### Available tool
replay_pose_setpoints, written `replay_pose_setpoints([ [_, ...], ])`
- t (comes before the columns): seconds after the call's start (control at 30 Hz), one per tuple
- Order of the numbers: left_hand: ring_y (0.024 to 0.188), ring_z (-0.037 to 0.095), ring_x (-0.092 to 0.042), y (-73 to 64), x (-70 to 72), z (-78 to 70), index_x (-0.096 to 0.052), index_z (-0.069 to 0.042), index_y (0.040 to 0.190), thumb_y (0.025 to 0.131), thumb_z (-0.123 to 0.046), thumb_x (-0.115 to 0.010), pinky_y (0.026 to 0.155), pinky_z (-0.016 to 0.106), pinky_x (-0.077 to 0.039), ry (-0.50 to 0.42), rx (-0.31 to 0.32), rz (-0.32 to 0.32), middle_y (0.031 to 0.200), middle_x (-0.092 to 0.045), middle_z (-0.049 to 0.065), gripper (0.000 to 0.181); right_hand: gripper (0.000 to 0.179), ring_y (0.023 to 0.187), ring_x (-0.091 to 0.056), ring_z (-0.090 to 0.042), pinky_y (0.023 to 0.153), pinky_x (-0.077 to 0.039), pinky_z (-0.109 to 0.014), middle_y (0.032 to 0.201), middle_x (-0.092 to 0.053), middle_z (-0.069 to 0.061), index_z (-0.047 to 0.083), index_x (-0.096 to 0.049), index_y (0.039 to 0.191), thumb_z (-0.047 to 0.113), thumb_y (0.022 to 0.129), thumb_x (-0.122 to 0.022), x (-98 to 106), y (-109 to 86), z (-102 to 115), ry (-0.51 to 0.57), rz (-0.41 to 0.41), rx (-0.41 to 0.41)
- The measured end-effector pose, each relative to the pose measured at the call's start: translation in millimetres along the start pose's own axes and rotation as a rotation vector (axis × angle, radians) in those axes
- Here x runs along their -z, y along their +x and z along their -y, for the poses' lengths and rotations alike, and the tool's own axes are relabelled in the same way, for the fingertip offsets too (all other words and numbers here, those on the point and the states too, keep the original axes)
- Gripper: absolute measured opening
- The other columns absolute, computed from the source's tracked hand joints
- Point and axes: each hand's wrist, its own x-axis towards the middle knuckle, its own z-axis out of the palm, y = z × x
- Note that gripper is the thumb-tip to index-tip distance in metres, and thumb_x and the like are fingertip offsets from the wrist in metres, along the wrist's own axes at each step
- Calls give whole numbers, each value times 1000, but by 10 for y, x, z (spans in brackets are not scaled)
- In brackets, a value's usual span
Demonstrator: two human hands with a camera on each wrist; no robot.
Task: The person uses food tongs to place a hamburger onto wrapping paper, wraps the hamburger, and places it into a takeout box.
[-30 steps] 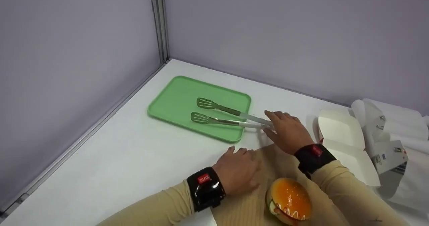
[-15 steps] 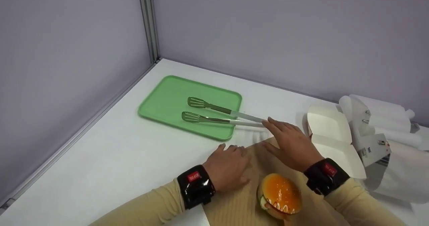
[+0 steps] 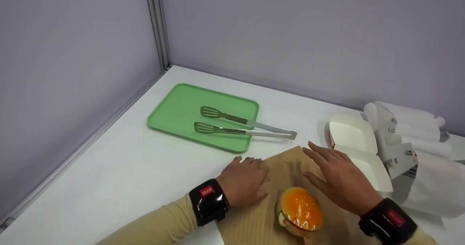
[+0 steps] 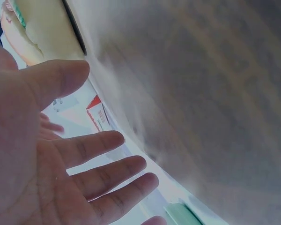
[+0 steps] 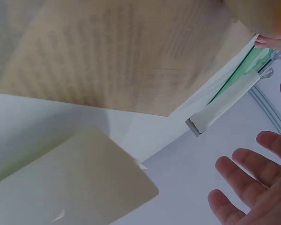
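Note:
A toy-like hamburger [image 3: 301, 207] with a glossy orange bun lies on brown wrapping paper [image 3: 250, 227]. My left hand [image 3: 242, 183] is at the paper's left side, palm down; in the left wrist view its fingers [image 4: 110, 178] are extended and grip nothing. Beside the burger, on its right, my right hand [image 3: 343, 179] hovers over the paper with spread fingers [image 5: 246, 183], holding nothing. Beyond the hands, a pair of tongs [image 3: 270, 134] lies spread apart, its slotted heads over the green tray [image 3: 170, 110] and its joined end on the white table.
An unfolded white takeaway box [image 3: 354, 134] stands at the right, near my right hand. Behind it are white paper rolls [image 3: 417, 132] and a white bag-like sheet [image 3: 439, 187]. Grey panels [image 3: 290, 38] close off the table's back and left.
My right hand has let go of the tongs' handle end and drawn back toward me and right, over the paper. The tongs stay on the tray. The head view has shifted slightly.

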Motion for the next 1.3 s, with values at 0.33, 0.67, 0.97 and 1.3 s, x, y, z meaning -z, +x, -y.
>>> replay_pose_setpoints([
  [0.33,131,21,-57,18,0,47,-59,-15,137,97,-51,-60,114,43,-43,77,0,-53,141,-62,6,54,60,122,-62,-35,102,-48,-56,145,-59,-12,10,-59,139,26,85,-82,33,-371,63,-26,-38,-36],
  [0.67,124,22,-60,108,6,36,-61,-15,135,98,-48,-58,107,42,-48,67,9,-31,135,-64,6,51,68,118,-63,-29,99,-47,-49,140,-63,-5,14,-61,138,24,77,-87,40,-651,101,-72,-91,-30],
  [0.97,113,21,-63,291,16,-5,-63,-13,131,96,-50,-61,98,40,-53,85,3,-35,124,-68,6,50,70,121,-60,-24,115,-26,-16,141,-62,-1,16,-65,134,27,70,-90,55,-846,79,-89,-131,-26],
  [1.3,121,24,-57,460,32,32,-62,-10,133,92,-53,-67,98,40,-52,34,35,-16,135,-60,11,59,64,119,-64,-27,93,-55,-52,142,-61,-3,17,-64,135,32,77,-87,123,-836,92,-85,-37,-99],
])
